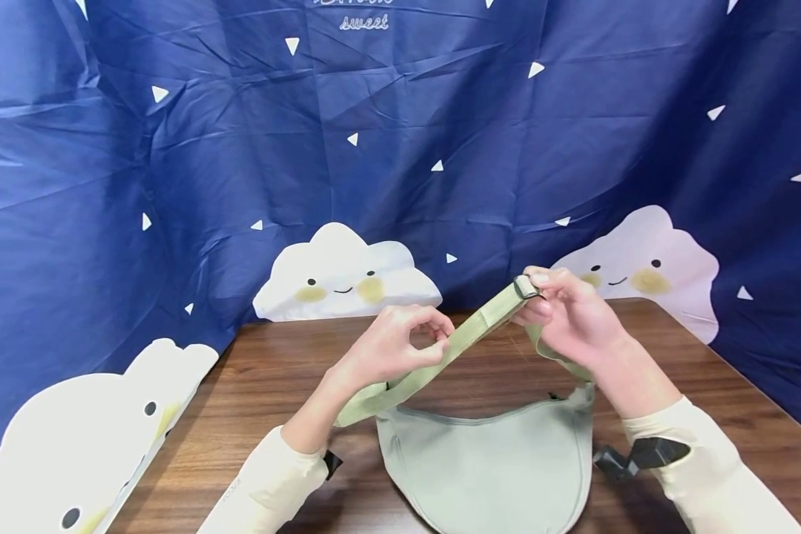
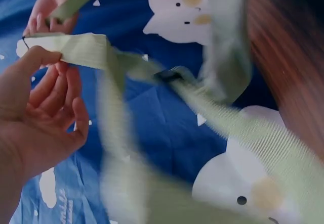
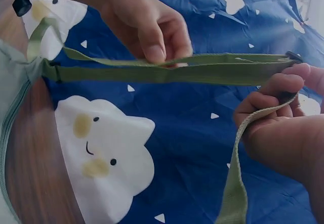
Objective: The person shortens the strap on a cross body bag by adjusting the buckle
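Observation:
A pale green shoulder bag stands toward the near side of the table, its curved zipped top facing up. Its webbing strap is lifted above it. My right hand grips the strap at its dark slider buckle, up and to the right. Lower along the same band, my left hand pinches the webbing between thumb and forefinger, as the left wrist view shows too. In the right wrist view two layers of strap run between the hands, and a loose length hangs below the right hand.
The brown wooden table ends at a blue curtain with white triangles and cloud faces. Black wrist mounts sit on the cream sleeves. Another dark strap fitting shows in the left wrist view.

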{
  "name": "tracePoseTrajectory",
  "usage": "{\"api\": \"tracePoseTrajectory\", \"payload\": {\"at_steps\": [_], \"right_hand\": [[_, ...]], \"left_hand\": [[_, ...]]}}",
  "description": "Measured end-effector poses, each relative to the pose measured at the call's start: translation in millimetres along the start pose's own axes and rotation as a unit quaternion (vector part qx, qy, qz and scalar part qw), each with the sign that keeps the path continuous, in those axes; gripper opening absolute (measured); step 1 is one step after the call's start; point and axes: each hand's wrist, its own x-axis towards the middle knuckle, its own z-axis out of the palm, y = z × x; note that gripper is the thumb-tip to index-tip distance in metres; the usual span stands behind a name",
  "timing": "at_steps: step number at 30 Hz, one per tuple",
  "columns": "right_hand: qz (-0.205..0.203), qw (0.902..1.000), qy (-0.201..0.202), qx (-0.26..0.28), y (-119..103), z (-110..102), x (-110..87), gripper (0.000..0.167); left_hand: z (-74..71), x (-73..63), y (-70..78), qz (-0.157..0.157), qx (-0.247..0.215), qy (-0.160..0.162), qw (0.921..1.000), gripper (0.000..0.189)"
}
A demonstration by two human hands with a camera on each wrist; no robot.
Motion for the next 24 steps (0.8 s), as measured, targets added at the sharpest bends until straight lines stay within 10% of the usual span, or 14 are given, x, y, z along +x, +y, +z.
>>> {"api": "tracePoseTrajectory", "payload": {"at_steps": [7, 12, 20, 24], "right_hand": [[0.015, 0.9926, 0.070, -0.098, 6.6, 4.0, 1.0, 0.031], [0.064, 0.9538, 0.141, -0.258, 17.7, 12.9, 2.3, 0.020], [0.122, 0.8812, 0.093, -0.447, 21.2, 23.1, 3.5, 0.014], [0.149, 0.8772, 0.092, -0.447, 17.2, 21.3, 1.0, 0.016]], "left_hand": [[-7.3, -2.4, -6.2, -0.031, 0.073, -0.026, 0.9965, 0.015], [-1.4, 0.2, -2.4, 0.016, 0.087, 0.035, 0.9955, 0.024], [7.1, 5.9, 19.3, 0.096, 0.120, 0.104, 0.9825, 0.035], [5.4, 4.0, 20.5, 0.092, 0.132, 0.117, 0.9800, 0.031]]}}
